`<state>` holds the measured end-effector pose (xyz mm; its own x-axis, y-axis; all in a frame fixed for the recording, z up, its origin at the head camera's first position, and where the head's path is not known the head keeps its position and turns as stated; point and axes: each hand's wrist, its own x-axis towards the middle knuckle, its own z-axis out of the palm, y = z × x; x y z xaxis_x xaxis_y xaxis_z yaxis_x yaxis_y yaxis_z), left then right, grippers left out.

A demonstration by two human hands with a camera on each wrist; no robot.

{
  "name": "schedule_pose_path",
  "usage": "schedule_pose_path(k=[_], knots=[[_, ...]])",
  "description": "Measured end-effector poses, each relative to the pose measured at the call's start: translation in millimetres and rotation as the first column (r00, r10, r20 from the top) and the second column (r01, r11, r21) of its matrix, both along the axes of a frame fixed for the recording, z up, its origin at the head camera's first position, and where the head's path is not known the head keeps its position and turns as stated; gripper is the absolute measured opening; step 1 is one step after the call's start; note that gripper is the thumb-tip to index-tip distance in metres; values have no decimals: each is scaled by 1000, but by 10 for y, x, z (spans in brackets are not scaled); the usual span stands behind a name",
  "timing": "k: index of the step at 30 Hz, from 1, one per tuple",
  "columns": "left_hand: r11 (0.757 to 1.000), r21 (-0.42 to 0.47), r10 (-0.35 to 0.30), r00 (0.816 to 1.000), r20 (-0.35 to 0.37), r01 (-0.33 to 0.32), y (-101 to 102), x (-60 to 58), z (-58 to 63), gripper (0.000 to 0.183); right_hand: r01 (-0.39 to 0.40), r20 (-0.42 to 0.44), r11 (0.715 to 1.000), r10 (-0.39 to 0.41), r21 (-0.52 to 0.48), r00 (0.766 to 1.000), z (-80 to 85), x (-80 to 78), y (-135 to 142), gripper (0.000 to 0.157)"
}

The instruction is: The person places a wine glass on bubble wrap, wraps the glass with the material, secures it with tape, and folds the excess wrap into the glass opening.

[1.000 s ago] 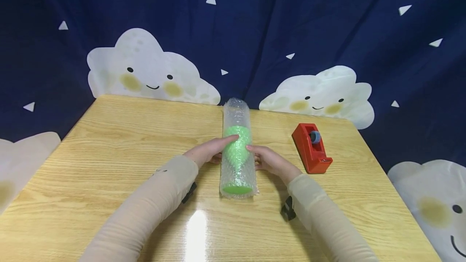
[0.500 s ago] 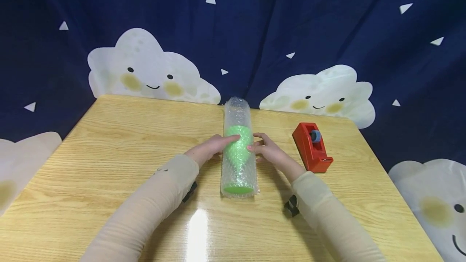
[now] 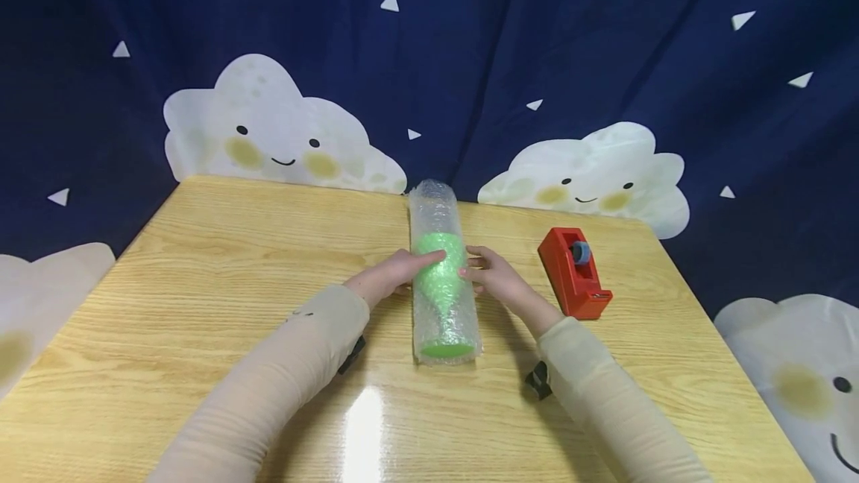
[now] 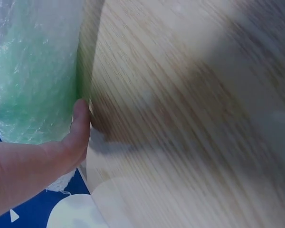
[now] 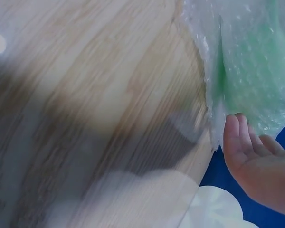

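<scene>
A long bundle of clear bubble wrap (image 3: 445, 319) lies lengthwise on the wooden table, with something green inside and a round green end facing me. What kind of thing is wrapped cannot be told. From the left, my left hand (image 3: 397, 270) lays its straight thumb across the top; its fingers run along the bundle's side in the left wrist view. My right hand (image 3: 502, 283) is at the right side, thumb touching the wrap. In the right wrist view its fingers are spread loosely beside the wrap's edge, slightly bent.
A red tape dispenser (image 3: 573, 274) with a blue roll stands to the right of my right hand. The wooden table (image 3: 268, 244) ends at a dark blue curtain (image 3: 443, 43) with white clouds. The bundle's far end reaches the back table edge.
My right hand's fingers have shifted away from the bundle's side and spread. The bundle's near end has swung slightly right. My left hand has barely moved; the tape dispenser stays put.
</scene>
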<state>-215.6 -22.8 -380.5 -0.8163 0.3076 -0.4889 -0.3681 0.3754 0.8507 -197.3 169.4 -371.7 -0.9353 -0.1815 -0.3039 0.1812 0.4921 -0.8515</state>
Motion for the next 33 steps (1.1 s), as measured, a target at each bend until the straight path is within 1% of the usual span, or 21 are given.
schedule_pose_path(k=[1,5,9,12,14,16,18,21,24,29,33], knots=[[1000,3,1,1000,3,-1,10,4,7,93,1,-8,1000,-1,-3,1000,-42,-25,26,60],[1000,7,-5,1000,3,5,30,17,34,95,-8,-19,1000,9,16,1000,-42,-27,55,57],[999,22,-28,1000,4,28,22,8,26,93,-24,-29,999,25,48,999,-36,-27,58,56],[997,50,-53,999,7,53,-1,-19,-9,84,-15,-24,998,16,56,1000,-30,-21,51,55],[996,76,-56,998,21,54,-16,-34,-31,77,-9,-23,998,10,63,1000,-31,-21,47,55],[995,92,-47,998,43,42,-27,-42,-46,71,1,-18,998,0,68,1000,-37,-23,51,55],[994,104,-28,997,72,21,-28,-37,-49,70,14,-13,998,-13,69,1000,-45,-28,62,55],[996,90,-16,995,94,7,-15,-20,-49,72,35,-4,998,-35,60,999,-59,-32,89,55],[997,73,-18,996,91,12,-5,-6,-40,76,59,0,997,-59,45,998,-64,-27,112,51],[998,56,-23,997,80,19,-5,-9,-41,84,58,-28,997,-56,50,998,-64,-24,126,44],[998,52,-24,996,84,19,-3,-18,-65,89,58,-34,996,-56,63,998,-62,-20,126,43]])
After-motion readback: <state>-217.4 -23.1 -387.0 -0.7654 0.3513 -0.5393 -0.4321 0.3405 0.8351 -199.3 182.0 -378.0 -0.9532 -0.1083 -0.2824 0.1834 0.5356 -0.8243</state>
